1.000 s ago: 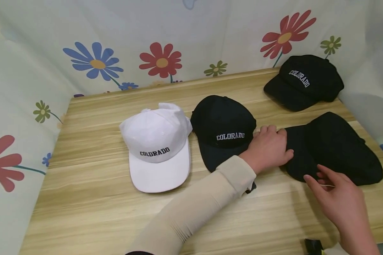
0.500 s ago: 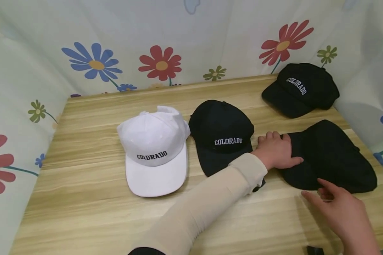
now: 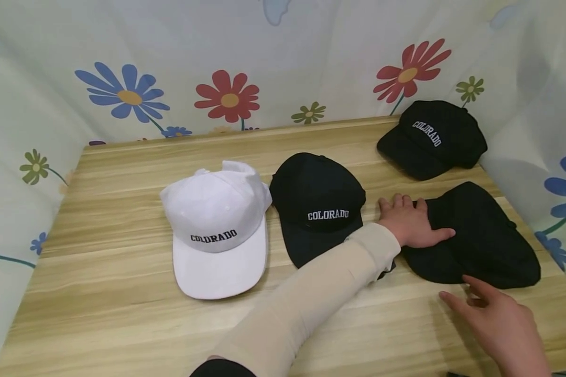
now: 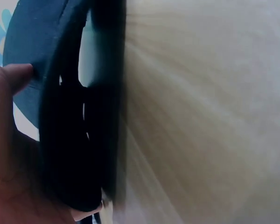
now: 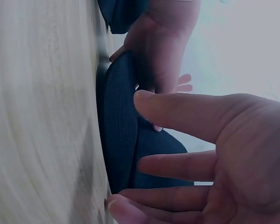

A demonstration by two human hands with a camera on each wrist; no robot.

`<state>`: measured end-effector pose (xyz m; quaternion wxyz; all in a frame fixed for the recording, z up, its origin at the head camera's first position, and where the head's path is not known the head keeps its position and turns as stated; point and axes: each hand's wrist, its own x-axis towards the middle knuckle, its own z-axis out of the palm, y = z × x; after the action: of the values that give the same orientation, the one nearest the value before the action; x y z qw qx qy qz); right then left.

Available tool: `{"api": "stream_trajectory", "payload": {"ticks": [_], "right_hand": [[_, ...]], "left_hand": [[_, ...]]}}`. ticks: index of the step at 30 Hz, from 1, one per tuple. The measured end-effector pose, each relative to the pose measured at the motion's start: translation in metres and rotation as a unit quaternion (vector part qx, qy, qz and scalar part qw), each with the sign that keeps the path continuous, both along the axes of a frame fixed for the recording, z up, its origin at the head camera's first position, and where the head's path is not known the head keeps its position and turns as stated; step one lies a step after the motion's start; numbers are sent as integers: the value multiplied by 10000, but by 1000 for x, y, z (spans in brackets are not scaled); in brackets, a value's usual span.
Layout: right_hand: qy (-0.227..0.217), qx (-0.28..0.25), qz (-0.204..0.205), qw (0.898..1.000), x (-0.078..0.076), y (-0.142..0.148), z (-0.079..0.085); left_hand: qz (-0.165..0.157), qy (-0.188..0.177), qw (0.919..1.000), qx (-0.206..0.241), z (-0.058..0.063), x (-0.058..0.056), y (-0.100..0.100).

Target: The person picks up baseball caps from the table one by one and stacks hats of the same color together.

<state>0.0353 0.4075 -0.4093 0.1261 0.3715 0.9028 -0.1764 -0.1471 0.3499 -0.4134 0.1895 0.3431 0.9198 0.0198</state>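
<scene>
A black cap [image 3: 481, 241] lies at the right of the table, its brim toward the left. My left hand [image 3: 407, 222] holds that brim at its left edge, the thumb lying on top; the fingertips are mostly hidden. In the left wrist view the thumb presses the dark brim [image 4: 32, 42]. My right hand [image 3: 504, 319] is at the near side of the same cap, thumb and fingers spread apart and gripping nothing. In the right wrist view its fingers [image 5: 177, 165] are in front of the cap's brim [image 5: 119, 126]; whether they touch it I cannot tell.
Left of my forearm sit a white COLORADO cap [image 3: 217, 225] and a black COLORADO cap [image 3: 320, 199], side by side. Another black cap [image 3: 434, 139] stands at the back right corner. Flower-printed curtains [image 3: 311, 57] border the wooden table [image 3: 122, 324].
The head view has shifted, so the scene sits further left and lower. My left hand has moved right onto the brim, its thumb reaching further over it. My right hand stays near the brim, still apart.
</scene>
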Motion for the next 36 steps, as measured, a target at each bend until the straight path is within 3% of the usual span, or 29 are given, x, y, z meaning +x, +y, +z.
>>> {"api": "stream_trajectory", "payload": {"ticks": [8,13,19,23,28,30,33,36], "right_hand": [[137,-167,-384,9990,1,-4,4],[83,-294,-651,9974,3,-5,4],[296,-588,-1077,9920,7,-3,-2],[605,-796,-1545,9829,7,0,-6],[1021,-1246,-2359,9583,5,5,-6],[1266,-1494,-2723,9421,4,7,-5],[1779,-1899,-3142,9130,5,10,-6],[2505,-2326,-3588,8686,6,16,-10]], "left_hand": [[-113,-315,9993,164,1,1,-2],[-59,-324,9993,181,4,5,-4],[209,-327,9990,223,8,7,-3],[444,-621,9964,362,12,5,-4],[320,-844,9941,594,13,1,-9],[188,-840,9939,694,13,-1,-11],[94,-892,9926,820,13,-4,-14],[83,-1000,9911,880,14,-7,-17]]}}
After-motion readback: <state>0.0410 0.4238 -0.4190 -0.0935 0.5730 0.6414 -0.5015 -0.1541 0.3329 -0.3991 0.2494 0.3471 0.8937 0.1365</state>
